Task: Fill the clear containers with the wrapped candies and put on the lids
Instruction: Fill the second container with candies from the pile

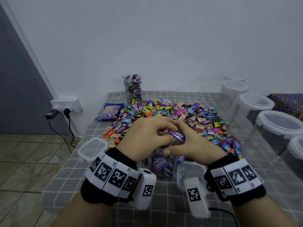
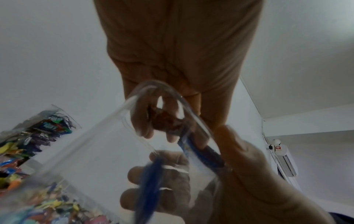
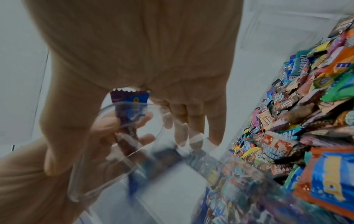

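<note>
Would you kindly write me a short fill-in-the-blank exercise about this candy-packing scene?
1. Both hands hold candies over the open ____ container in front of the person.
2. The filled container by the wall has no ____ on it.
3. The candy pile lies on a checked ____ cloth.
4. A loose lid lies beside the ____ wrist.

Missing words: clear; lid; grey; left
</note>
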Available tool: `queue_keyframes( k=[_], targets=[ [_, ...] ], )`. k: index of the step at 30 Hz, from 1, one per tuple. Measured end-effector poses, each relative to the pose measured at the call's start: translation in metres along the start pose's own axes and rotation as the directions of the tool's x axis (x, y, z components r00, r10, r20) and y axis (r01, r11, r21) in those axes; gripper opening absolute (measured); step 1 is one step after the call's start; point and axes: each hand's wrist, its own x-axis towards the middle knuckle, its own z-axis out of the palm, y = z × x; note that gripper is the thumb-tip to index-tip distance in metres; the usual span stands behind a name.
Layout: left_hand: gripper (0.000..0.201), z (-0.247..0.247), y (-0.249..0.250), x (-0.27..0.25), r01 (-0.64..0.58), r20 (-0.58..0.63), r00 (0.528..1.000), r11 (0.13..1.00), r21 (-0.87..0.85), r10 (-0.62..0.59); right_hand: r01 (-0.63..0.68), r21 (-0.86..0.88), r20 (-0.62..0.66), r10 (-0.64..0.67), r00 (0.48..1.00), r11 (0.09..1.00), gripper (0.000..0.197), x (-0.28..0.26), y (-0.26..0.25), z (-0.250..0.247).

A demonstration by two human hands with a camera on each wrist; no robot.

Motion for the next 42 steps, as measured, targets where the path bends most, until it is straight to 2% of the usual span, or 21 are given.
queue_keyframes(
  k=[7,11,15,18,20,22,24,27,29,30,31,33,35,37,39,42],
  targets=[
    [0.024,0.003,-0.003,-0.002,0.007,-0.057,0.998,0.995,-0.095,-0.013,-0.009,0.015,0.005,0.009,1.000,1.000,0.075,0.001,0.000,0.001],
    [0.025,0.006,-0.006,-0.002,0.017,-0.103,0.994,0.991,-0.130,-0.031,-0.021,-0.039,-0.008,0.021,1.000,0.999,0.081,0.002,0.003,0.001],
    [0.019,0.005,-0.010,-0.002,-0.018,-0.187,0.982,0.951,-0.308,-0.042,-0.043,-0.072,-0.019,0.042,0.999,0.996,0.088,0.002,0.005,0.002],
    [0.017,0.001,-0.020,-0.003,-0.031,-0.297,0.948,0.899,-0.437,-0.112,-0.065,-0.085,-0.051,0.061,0.997,0.994,0.084,0.000,0.004,0.003],
    [0.025,-0.003,-0.032,-0.004,-0.006,-0.362,0.911,0.872,-0.489,-0.196,-0.068,-0.101,-0.053,0.063,0.997,0.993,0.083,-0.002,0.004,0.003],
    [0.026,-0.006,-0.045,-0.005,0.053,-0.380,0.880,0.854,-0.517,-0.285,-0.067,-0.109,-0.016,0.066,0.998,0.992,0.084,-0.004,0.002,0.001],
    [0.024,-0.008,-0.058,-0.005,0.123,-0.372,0.863,0.856,-0.502,-0.342,-0.061,-0.058,-0.028,0.059,0.998,0.996,0.071,-0.004,0.001,-0.003],
    [0.019,-0.010,-0.077,-0.004,0.254,-0.338,0.847,0.871,-0.420,-0.410,-0.078,0.048,-0.210,0.086,0.974,0.996,0.035,0.005,0.006,-0.016],
    [0.011,-0.011,-0.091,0.000,0.377,-0.273,0.844,0.873,-0.308,-0.461,-0.124,-0.014,-0.314,0.114,0.943,0.992,0.022,0.014,0.014,-0.027],
    [0.008,-0.012,-0.097,0.002,0.447,-0.220,0.843,0.868,-0.217,-0.490,-0.165,-0.108,-0.327,0.122,0.937,0.980,0.022,0.019,0.019,-0.033],
    [0.019,-0.012,-0.103,0.005,0.505,-0.164,0.842,0.858,-0.097,-0.514,-0.219,-0.237,-0.310,0.140,0.940,0.946,0.028,0.024,0.023,-0.038],
    [0.049,-0.012,-0.111,0.012,0.565,-0.050,0.824,0.813,0.141,-0.564,-0.326,-0.515,-0.221,0.244,0.944,0.793,0.054,0.032,0.031,-0.046],
    [0.069,-0.008,-0.114,0.019,0.564,0.030,0.796,0.758,0.329,-0.605,-0.357,-0.706,-0.148,0.366,0.919,0.612,0.078,0.040,0.038,-0.049],
    [0.080,-0.004,-0.120,0.025,0.515,0.073,0.776,0.696,0.501,-0.626,-0.343,-0.800,-0.111,0.441,0.891,0.492,0.091,0.047,0.043,-0.050],
    [0.087,0.000,-0.124,0.032,0.481,0.102,0.752,0.648,0.590,-0.651,-0.329,-0.833,-0.096,0.470,0.877,0.445,0.097,0.053,0.045,-0.051],
    [0.090,0.006,-0.128,0.040,0.464,0.185,0.706,0.645,0.607,-0.683,-0.301,-0.855,-0.060,0.497,0.866,0.422,0.098,0.062,0.043,-0.049]
  ],
)
